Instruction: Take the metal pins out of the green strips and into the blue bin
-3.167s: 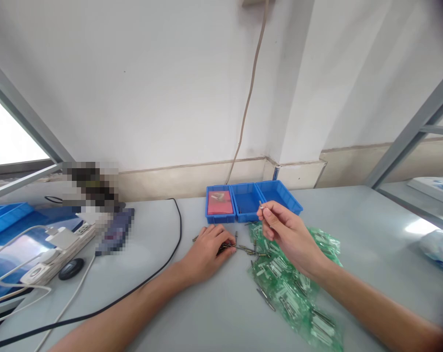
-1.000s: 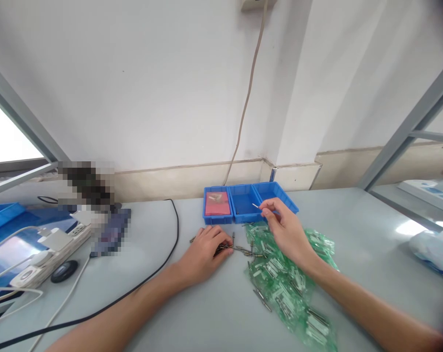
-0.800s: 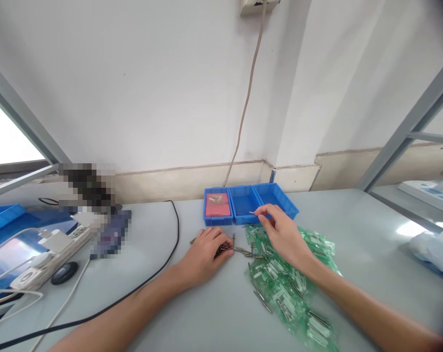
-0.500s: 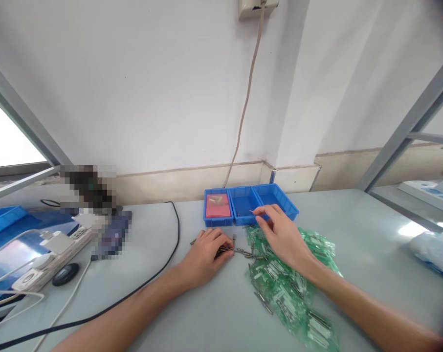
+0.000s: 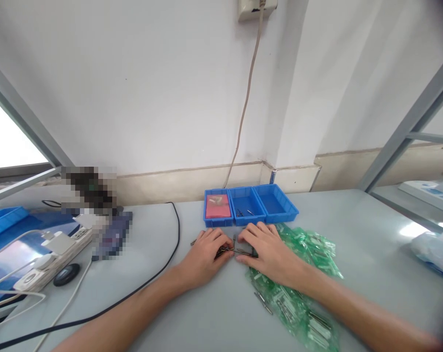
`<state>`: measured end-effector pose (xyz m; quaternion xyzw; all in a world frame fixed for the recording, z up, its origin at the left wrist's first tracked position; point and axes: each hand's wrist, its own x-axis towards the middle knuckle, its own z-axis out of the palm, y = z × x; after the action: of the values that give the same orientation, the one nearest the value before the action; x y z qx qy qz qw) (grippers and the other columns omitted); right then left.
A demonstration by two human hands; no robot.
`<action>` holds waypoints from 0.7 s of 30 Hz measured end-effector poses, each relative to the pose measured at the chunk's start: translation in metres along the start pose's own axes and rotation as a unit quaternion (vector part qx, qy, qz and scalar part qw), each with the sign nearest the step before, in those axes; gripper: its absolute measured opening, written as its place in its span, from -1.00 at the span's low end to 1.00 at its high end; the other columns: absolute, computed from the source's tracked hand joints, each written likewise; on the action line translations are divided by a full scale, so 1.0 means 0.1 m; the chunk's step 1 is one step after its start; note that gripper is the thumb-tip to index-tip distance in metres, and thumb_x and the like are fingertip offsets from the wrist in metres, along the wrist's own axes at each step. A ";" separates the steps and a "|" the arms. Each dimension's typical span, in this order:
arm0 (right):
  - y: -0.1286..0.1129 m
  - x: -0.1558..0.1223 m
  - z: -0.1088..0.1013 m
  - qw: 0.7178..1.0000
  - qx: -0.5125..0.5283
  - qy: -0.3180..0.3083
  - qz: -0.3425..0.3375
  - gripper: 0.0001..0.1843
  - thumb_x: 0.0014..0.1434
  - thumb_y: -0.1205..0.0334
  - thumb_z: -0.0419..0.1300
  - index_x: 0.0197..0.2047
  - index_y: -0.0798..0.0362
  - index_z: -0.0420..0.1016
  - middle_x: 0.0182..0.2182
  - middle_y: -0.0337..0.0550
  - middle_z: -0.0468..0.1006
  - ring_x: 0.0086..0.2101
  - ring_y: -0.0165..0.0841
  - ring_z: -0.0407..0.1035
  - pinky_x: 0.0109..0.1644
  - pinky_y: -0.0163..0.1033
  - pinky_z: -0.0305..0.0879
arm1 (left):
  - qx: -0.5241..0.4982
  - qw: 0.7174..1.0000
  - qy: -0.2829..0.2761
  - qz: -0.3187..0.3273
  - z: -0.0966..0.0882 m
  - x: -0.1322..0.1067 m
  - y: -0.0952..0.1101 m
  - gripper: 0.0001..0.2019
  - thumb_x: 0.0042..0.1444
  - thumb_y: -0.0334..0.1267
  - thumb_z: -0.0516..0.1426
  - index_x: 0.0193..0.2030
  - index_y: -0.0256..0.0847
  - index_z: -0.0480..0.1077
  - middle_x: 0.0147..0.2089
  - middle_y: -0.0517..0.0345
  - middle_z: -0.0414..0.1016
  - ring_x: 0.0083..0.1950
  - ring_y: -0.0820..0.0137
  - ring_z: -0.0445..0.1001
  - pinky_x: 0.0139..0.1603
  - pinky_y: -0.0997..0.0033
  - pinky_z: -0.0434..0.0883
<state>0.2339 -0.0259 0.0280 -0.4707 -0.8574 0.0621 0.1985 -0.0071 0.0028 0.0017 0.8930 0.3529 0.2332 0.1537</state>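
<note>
My left hand [image 5: 206, 254] lies on the grey table with its fingers curled over a small heap of metal pins [image 5: 227, 251]. Just right of the heap, my right hand [image 5: 268, 249] rests palm down, fingers stretched out and fingertips touching the pins. Beyond both hands stand three joined blue trays. The left tray [image 5: 206, 210] holds a red pad, the middle tray [image 5: 245, 201] holds a few pins [image 5: 249, 211], and the right tray [image 5: 278, 205] looks bare. Green plastic bags [image 5: 311, 244] of parts lie under and beside my right wrist.
A loose pin [image 5: 262, 299] lies by the bags near the front. A black cable [image 5: 172, 254] curves across the table on the left. A white power strip [image 5: 47, 254] with plugs and a blue bin [image 5: 3, 217] sit far left. A metal frame post [image 5: 408, 122] rises at the right.
My right hand carried a pin to the middle blue tray, let it go there, then came down beside the left hand at the pin heap. The left hand stayed put.
</note>
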 end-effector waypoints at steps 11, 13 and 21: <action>0.05 0.00 0.02 0.999 0.006 -0.021 -0.023 -0.81 0.52 0.27 0.14 -0.22 -0.01 0.39 -0.24 -0.21 0.56 -0.17 -0.19 0.34 -0.01 -0.05 0.09 | 0.003 1.000 0.001 0.004 0.01 0.00 -0.01 -0.96 0.44 -0.28 0.22 -0.07 -0.11 0.42 -0.06 0.19 0.51 -0.01 0.27 0.42 0.01 0.25 0.26; 0.05 0.00 0.01 0.999 0.011 -0.026 -0.020 -0.81 0.51 0.26 0.15 -0.22 -0.01 0.39 -0.25 -0.22 0.56 -0.17 -0.19 0.34 -0.01 -0.05 0.09 | 0.001 1.000 0.002 0.002 0.01 0.00 -0.01 -0.96 0.44 -0.27 0.22 -0.07 -0.11 0.42 -0.05 0.19 0.51 -0.01 0.27 0.42 0.01 0.24 0.26; 0.05 0.00 0.03 0.999 0.033 -0.010 -0.017 -0.82 0.55 0.29 0.07 -0.18 -0.01 0.36 -0.21 -0.20 0.54 -0.17 -0.20 0.37 -0.02 -0.06 0.11 | 0.000 1.000 0.000 -0.004 0.00 0.01 0.00 -0.94 0.42 -0.30 0.23 -0.07 -0.11 0.42 -0.06 0.20 0.50 -0.03 0.28 0.41 0.00 0.25 0.24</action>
<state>0.2364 -0.0233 0.0234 -0.4484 -0.8649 0.0916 0.2064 -0.0059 0.0037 0.0019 0.8917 0.3561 0.2326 0.1548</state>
